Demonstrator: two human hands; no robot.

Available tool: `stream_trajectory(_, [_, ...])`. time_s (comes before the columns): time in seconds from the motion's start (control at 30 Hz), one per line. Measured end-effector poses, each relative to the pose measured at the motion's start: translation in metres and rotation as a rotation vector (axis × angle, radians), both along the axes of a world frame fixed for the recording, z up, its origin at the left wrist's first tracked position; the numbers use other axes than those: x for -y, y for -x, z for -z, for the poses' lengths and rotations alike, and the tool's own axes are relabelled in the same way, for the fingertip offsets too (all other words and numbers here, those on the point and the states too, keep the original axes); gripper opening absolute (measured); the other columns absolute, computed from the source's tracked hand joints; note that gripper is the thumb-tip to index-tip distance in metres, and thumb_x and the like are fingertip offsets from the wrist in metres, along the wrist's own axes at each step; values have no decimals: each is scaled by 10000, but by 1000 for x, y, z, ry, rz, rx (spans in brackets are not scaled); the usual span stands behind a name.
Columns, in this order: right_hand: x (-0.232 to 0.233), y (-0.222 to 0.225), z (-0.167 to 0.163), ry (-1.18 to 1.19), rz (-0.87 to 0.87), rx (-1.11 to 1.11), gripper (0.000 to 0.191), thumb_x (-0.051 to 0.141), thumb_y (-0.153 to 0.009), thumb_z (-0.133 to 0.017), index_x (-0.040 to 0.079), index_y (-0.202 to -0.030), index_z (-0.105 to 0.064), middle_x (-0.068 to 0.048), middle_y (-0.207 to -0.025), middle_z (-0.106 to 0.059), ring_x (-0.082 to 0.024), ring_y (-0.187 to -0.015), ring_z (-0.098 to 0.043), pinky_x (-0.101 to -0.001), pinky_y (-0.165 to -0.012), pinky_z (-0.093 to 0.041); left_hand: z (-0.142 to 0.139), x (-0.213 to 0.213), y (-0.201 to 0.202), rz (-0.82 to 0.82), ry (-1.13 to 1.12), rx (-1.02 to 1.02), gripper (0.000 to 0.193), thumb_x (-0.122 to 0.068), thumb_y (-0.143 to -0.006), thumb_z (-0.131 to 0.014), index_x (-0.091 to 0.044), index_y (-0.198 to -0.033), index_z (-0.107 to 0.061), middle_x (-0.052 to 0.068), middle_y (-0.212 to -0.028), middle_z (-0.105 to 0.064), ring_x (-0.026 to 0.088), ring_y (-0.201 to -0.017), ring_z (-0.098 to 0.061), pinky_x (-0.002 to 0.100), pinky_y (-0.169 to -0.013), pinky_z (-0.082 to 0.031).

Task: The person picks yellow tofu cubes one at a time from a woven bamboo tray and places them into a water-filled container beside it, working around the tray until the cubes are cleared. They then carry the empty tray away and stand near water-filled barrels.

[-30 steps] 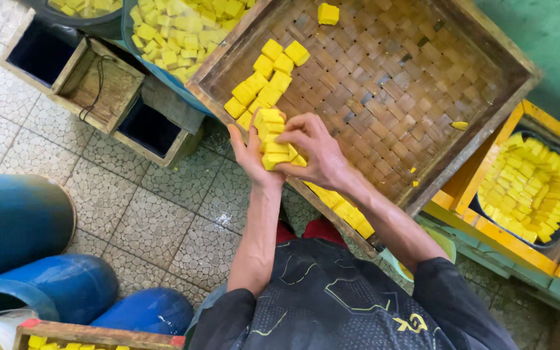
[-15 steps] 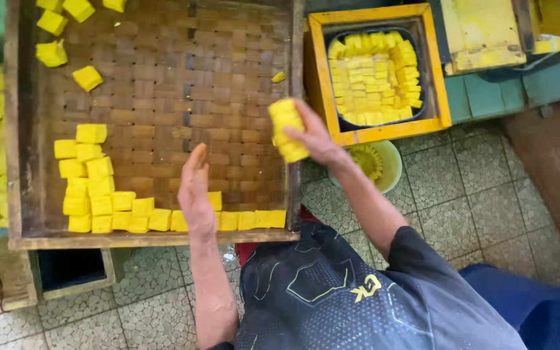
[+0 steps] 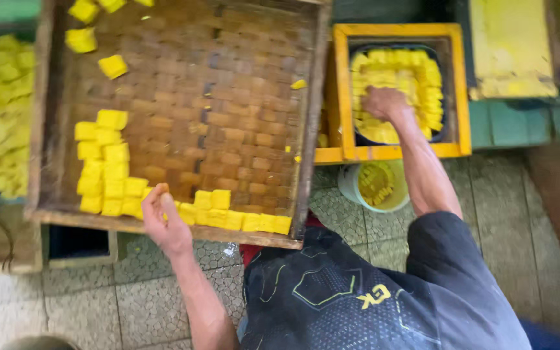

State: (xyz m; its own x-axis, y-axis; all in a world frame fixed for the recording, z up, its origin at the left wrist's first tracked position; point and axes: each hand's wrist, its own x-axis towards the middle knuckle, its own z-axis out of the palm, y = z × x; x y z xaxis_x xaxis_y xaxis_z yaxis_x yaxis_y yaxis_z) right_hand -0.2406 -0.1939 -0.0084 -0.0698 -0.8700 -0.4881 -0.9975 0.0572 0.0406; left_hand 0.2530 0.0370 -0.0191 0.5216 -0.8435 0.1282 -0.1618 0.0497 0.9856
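Hands (image 3: 163,223) on tray (image 3: 183,91), in tub (image 3: 452,91)

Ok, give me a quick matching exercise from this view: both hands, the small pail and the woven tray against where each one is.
Things:
1. left hand
2. right hand
3. small pail
4. woven tray

Places:
a. on the tiled floor below the yellow-framed tub
b. at the tray's near edge, by the yellow blocks
c. inside the yellow-framed tub
d. left of the tub

Pairs: 1-b, 2-c, 3-a, 4-d
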Motion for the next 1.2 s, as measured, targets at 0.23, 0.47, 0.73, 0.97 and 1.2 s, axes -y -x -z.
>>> stream_trajectory(0.23, [4,-287,-38,588,-221,961,330,303,-1001,-722,129,-1276,-664,-83,-903,-728,-211,-778,-709,-335,-715,-565,2,9,-42,-261,67,638,318,-137,-1025,-643,-3,-1307,-587,195,-1310,-615,385,-1249,-571,479,-1085,-462])
stream_trajectory(0.47, [0,-519,10,900,-552,822,303,298,-856,-755,91,-1071,-705,-122,-1010,-636,-334,-942,-598,-447,-773,-467,1,8,-46,-330,47,610,305,-131,-961,-684,-34,-1242,-613,168,-1278,-617,368,-1206,-582,471,-1040,-481])
stream_trajectory(0.73, [-16,-544,12,533,-587,1034,290,158,-895,-726,29,-1133,-622,-140,-1136,-581,-341,-1085,-560,-438,-927,-464,-5,9,-50,-323,12,556,257,-128,-933,-699,-60,-1175,-643,132,-1237,-631,343,-1166,-599,447,-1008,-493])
stream_trajectory(0.97, [-24,-579,-11,627,-753,1097,371,214,-913,-654,0,-1210,-601,-173,-1173,-543,-388,-1158,-520,-464,-1020,-440,-7,6,-50,-306,15,525,239,-118,-929,-689,-62,-1158,-650,114,-1230,-643,329,-1157,-606,439,-998,-495])
stream_trajectory(1.2, [-17,-586,-24,410,-698,951,500,341,-835,-741,28,-1185,-570,-188,-1140,-617,-358,-1102,-580,-474,-946,-478,-4,10,-45,-322,20,578,205,-117,-952,-681,-49,-1145,-672,124,-1203,-667,325,-1136,-629,437,-990,-501])
